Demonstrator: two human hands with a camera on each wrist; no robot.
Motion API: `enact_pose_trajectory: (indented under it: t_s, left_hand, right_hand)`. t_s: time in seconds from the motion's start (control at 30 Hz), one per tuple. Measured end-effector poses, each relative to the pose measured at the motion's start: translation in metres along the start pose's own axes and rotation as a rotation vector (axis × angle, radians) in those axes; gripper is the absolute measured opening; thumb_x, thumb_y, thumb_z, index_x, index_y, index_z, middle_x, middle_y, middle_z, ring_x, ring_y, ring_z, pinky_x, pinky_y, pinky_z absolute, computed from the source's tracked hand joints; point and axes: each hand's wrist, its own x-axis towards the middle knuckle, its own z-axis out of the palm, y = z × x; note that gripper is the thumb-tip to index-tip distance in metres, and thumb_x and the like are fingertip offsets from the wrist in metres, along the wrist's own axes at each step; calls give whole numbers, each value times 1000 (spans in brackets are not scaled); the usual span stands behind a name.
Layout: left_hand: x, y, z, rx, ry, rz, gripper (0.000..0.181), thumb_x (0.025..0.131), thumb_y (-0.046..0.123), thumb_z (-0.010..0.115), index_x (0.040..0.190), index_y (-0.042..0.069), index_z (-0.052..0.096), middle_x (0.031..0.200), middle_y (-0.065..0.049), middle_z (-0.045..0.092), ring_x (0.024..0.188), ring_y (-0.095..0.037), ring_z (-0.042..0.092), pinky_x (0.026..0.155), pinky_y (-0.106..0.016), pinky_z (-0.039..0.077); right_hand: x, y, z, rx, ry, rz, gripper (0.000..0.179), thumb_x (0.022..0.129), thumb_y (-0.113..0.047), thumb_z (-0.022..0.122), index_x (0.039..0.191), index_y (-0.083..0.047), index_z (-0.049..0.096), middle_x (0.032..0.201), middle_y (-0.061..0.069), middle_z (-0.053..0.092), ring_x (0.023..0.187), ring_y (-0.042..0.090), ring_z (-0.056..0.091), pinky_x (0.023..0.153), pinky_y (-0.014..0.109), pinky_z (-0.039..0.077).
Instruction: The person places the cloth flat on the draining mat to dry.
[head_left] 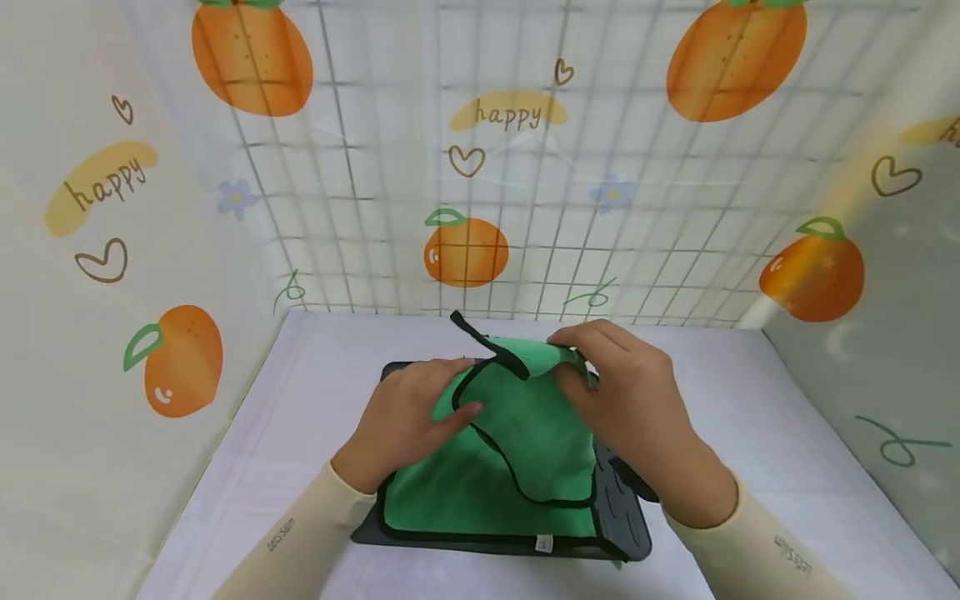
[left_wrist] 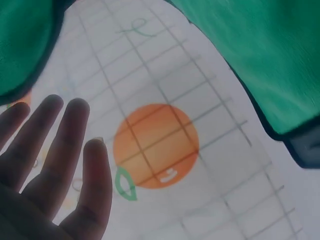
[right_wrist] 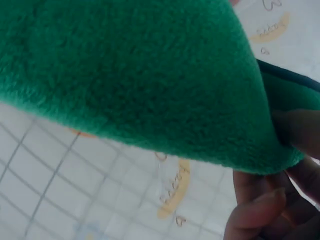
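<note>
A green plush cloth [head_left: 487, 496] with black edging lies on a dark grey board [head_left: 626, 512], its upper part lifted and folded over. My right hand [head_left: 637, 400] pinches the raised fold between thumb and fingers; the right wrist view shows the fuzzy cloth [right_wrist: 150, 75] draping away from those fingertips [right_wrist: 270, 202]. On the other side my left hand [head_left: 408, 412] is at the cloth's left edge, its thumb stretched over the cloth. Straight, spread fingers [left_wrist: 75, 130] of this hand show in the left wrist view, with green cloth [left_wrist: 260, 55] above them on both sides.
A white tablecloth [head_left: 300, 400] surrounds the board. Behind it stands a wire grid [head_left: 360, 167] covered by a white sheet printed with oranges, and similar printed sheets [head_left: 67, 350] close off both sides. A small white label [head_left: 544, 544] sits on the cloth's near edge.
</note>
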Motion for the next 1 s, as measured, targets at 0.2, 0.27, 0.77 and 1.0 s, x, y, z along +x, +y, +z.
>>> enact_pose_trajectory:
  t_s: [0.2,0.27,0.77,1.0]
  left_hand:
    - [-3,-3,1,11,-32,-6,28,100,43,72,122,26,71,106,10,73,96,-10,67,83,-35,56]
    - [-10,-8,1,19,-48,-30,18,98,38,75,112,28,73,95,10,71,85,-9,63,73,-34,55]
    - [-57,-37,0,160,-299,-279,41,91,46,77,66,23,54,57,10,44,55,-11,47,45,-32,39]
    - [-80,-59,-10,253,-367,-383,18,90,37,73,85,20,69,70,7,57,64,-17,54,49,-37,42]
  right_hand:
    - [1,-7,31,7,-70,-35,27,81,-1,84,103,-14,75,99,-5,73,78,10,65,63,32,55]
    - [0,-9,44,-22,-114,-35,27,81,-6,88,103,-14,74,97,-5,72,78,12,66,63,33,56]
    - [-19,-19,132,-101,-328,-63,29,82,-7,83,89,-18,57,76,-9,48,48,7,33,43,25,29]
    - [-30,-25,152,-4,-512,-71,28,88,-32,88,99,-18,67,85,-7,62,65,9,56,57,28,49]
